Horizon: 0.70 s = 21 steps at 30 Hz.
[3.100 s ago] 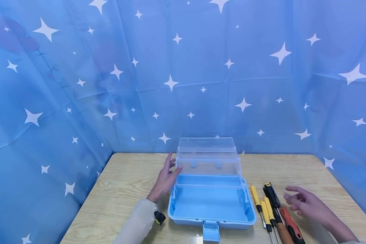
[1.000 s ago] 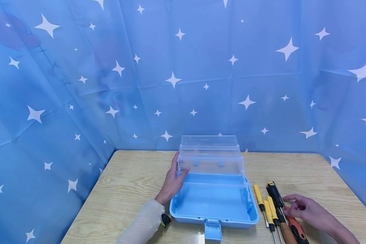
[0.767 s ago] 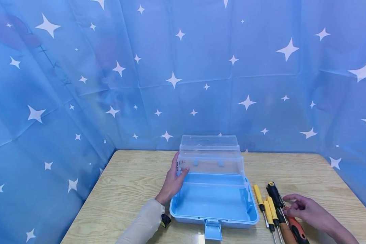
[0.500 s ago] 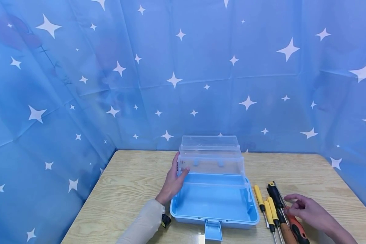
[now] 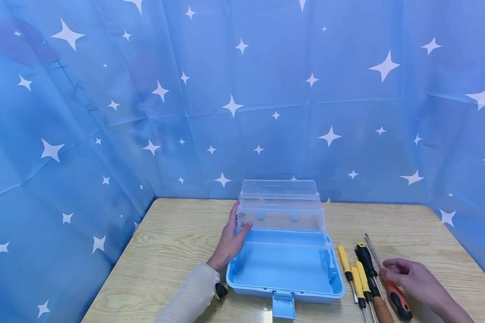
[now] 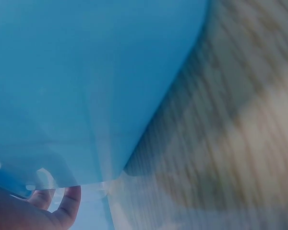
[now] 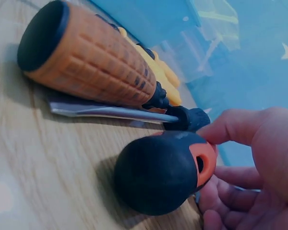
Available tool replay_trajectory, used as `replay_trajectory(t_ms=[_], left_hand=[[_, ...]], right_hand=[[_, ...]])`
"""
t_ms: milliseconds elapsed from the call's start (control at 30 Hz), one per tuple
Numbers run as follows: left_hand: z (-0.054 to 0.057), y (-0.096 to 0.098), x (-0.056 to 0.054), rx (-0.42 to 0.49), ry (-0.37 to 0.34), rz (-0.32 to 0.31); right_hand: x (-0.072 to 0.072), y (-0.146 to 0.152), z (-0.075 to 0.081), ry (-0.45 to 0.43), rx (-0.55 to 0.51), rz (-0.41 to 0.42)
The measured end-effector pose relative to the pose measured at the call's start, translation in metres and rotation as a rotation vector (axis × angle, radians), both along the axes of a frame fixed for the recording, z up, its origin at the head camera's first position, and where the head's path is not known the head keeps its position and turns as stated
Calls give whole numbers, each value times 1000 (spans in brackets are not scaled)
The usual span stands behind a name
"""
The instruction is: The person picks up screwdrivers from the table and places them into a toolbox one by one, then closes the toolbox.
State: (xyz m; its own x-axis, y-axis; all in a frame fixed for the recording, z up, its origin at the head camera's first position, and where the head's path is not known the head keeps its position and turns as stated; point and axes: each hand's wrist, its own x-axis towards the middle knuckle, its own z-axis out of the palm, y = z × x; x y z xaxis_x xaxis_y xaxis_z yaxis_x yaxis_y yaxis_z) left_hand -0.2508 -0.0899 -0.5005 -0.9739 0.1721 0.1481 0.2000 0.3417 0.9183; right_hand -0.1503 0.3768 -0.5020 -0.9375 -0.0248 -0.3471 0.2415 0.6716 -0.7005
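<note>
A light blue toolbox [image 5: 283, 269] stands with its clear lid [image 5: 283, 202] raised and its latch hanging down in front. My left hand [image 5: 228, 242] grips the lid's left side, thumb in front and fingers behind. Right of the box, my right hand [image 5: 414, 280] pinches a red-and-black screwdriver [image 5: 398, 298] by the front of its handle, the shaft pointing away from me. Seen from the right wrist, the thumb lies on top of this handle, whose rounded black end [image 7: 153, 175] faces the camera. The left wrist view is mostly blue box wall [image 6: 86, 96] with fingertips [image 6: 71, 199] beneath.
Several yellow-handled screwdrivers [image 5: 343, 258] lie between the box and my right hand. Beside them are a black-handled screwdriver [image 5: 365, 260] and a brown-handled one [image 5: 381, 309]. A starry blue curtain [image 5: 283, 148] hangs behind the wooden table [image 5: 157, 251].
My right hand has come in from the right to the red-and-black screwdriver and taken hold of it. Its shaft now reaches farther up past the black handle. My left hand has settled onto the lid.
</note>
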Motion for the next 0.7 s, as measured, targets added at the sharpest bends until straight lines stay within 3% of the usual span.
replay_trajectory(t_ms=[433,700], left_hand=[[1,0,0,-7,8,-7],[2,-1,2,3,-3,-2]], right_hand=[[0,1,0,12,-6,-40],[0,-1,3,12,51,-55]])
